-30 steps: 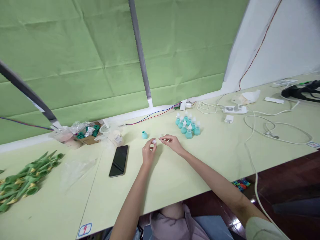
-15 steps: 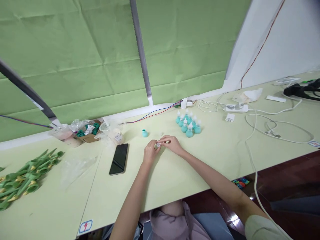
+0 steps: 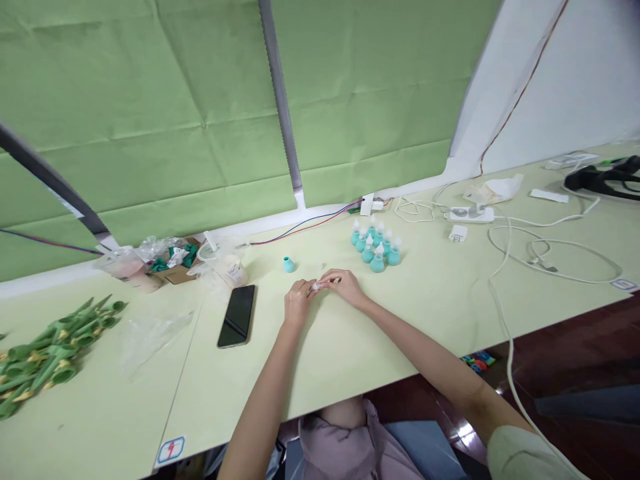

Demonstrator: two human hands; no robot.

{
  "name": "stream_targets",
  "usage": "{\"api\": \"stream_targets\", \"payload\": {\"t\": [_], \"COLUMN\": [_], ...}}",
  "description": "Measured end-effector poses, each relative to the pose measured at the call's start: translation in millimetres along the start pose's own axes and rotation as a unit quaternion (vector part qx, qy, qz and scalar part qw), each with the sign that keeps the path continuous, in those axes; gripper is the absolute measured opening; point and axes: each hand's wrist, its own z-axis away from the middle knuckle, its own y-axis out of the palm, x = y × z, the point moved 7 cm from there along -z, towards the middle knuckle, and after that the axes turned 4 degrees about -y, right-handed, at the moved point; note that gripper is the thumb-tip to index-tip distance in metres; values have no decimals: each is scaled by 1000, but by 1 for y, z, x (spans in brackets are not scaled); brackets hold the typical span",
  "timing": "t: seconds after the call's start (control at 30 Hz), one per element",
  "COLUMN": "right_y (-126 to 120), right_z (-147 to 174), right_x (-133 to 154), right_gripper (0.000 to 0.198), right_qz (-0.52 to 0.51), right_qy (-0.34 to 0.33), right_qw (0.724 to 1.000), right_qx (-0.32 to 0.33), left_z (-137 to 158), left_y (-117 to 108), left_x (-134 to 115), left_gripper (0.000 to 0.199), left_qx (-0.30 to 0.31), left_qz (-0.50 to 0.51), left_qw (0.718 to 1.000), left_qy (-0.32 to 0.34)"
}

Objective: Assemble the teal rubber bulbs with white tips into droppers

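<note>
Both my hands meet over the table, pinching one small white piece (image 3: 315, 286) between their fingertips; its exact kind is too small to make out. My left hand (image 3: 299, 301) is closed on its left side, and my right hand (image 3: 343, 287) is closed on its right side. Just beyond my left hand stands a single turquoise bottle-shaped piece (image 3: 289, 265) with an open top. A small pale piece (image 3: 320, 266) lies behind my fingers. Several turquoise bottles with white pointed tips (image 3: 377, 259) stand grouped upright to the right of my right hand.
A black phone (image 3: 237, 317) lies left of my arms. Green artificial stems (image 3: 60, 343) and a clear plastic bag (image 3: 156, 337) are farther left. Behind them stand a plastic cup (image 3: 131, 268) and a cardboard box (image 3: 179, 273). A power strip (image 3: 470, 214) and white cables occupy the right.
My fingertips have shifted slightly around the white piece, which now shows tilted differently between them. The whole view has moved a little; the other things stay in place.
</note>
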Motion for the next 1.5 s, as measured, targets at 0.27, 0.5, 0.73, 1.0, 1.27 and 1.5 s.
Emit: {"api": "stream_targets", "payload": {"t": [0.27,0.5,0.73,1.0,1.27,1.5], "right_y": [9,16,19,24,27,29], "right_z": [-1,7,14,19,21,21], "right_x": [-22,-34,-33,-30,-36,-38], "right_gripper": [22,31,32,33,32,31], "right_qz": [-132,-215,-293,-350,-371,-391], "right_qy": [101,196,259,266,287,297], "right_qw": [986,954,918,896,881,868], "right_qx": [1,72,63,61,56,76], "left_z": [4,7,10,11,12,12], "left_y": [-2,-6,-5,-5,-7,-6], "left_x": [-6,-11,-12,-15,-14,-19], "left_gripper": [23,23,26,25,26,26], "left_qx": [-47,-70,-57,-12,-35,-21], "left_qz": [-30,-24,-34,-15,-38,-73], "left_qw": [994,991,991,994,996,990], "left_qy": [91,114,113,104,79,120]}}
